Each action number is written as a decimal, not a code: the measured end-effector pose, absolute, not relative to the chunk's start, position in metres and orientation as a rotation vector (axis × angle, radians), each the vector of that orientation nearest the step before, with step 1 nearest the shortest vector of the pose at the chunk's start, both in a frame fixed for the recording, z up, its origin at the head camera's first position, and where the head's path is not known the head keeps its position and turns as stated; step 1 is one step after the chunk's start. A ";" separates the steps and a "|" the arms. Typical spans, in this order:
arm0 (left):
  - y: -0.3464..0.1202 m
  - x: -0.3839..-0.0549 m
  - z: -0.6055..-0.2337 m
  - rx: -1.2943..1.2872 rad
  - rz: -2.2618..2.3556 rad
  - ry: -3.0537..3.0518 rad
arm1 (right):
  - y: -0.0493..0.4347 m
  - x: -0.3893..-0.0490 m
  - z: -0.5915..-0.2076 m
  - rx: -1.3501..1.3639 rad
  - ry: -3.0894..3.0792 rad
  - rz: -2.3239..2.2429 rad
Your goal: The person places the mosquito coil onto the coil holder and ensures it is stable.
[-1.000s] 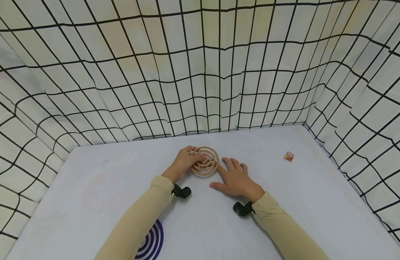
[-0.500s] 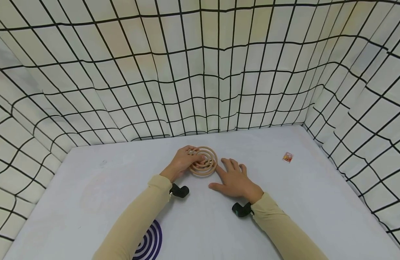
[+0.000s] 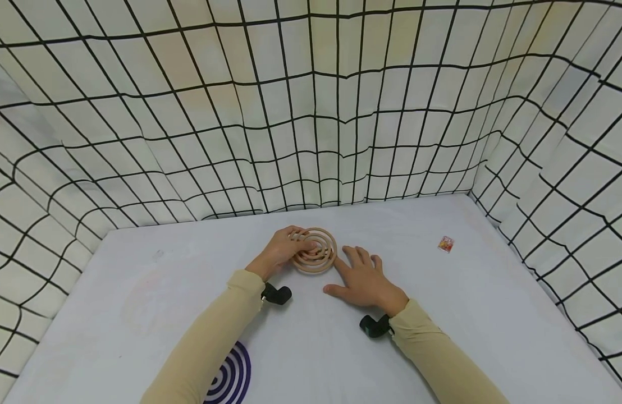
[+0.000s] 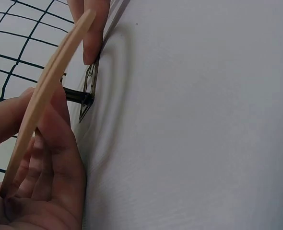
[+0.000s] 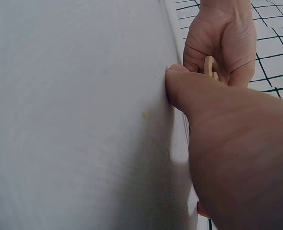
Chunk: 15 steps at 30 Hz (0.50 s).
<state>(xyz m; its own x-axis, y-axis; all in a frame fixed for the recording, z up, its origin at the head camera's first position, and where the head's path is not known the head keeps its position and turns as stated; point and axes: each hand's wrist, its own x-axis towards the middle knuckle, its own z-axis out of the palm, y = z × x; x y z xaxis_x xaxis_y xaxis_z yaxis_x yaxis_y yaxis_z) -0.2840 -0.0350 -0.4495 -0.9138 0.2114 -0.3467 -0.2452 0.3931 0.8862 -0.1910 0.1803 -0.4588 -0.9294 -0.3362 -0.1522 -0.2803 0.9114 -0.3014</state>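
In the head view my left hand (image 3: 280, 249) pinches a thin tan spiral coil (image 3: 314, 271) near its middle, thumb on top. The left wrist view shows the coil (image 4: 41, 93) tilted nearly edge-on, raised off the white surface. Close behind it stands a small metal frame (image 4: 94, 82) with a dark stem; the coil hides part of the stem. My right hand (image 3: 364, 280) lies on the table with fingers spread, its index fingertip at the coil's right edge. That finger reaches the frame's top in the left wrist view. The right thumb (image 5: 180, 88) fills the right wrist view's foreground.
A purple spiral coil (image 3: 242, 367) lies at the lower left, partly under my left sleeve (image 3: 205, 342). A small red-orange picture card (image 3: 446, 244) lies on the right of the white table (image 3: 422, 235). Black netting (image 3: 301, 118) over white cloth encloses the table's back and sides.
The whole head view has shifted slightly leftward. My hands and the tan coil keep their places relative to each other.
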 end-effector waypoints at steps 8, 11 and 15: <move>-0.032 -0.287 -0.447 -0.037 1.506 2.268 | 0.180 -0.191 -0.458 -0.472 2.877 -0.398; -0.032 -0.287 -0.447 -0.027 1.501 2.279 | 0.180 -0.192 -0.458 -0.469 2.877 -0.398; -0.032 -0.286 -0.446 -0.018 1.492 2.276 | 0.181 -0.191 -0.459 -0.463 2.877 -0.403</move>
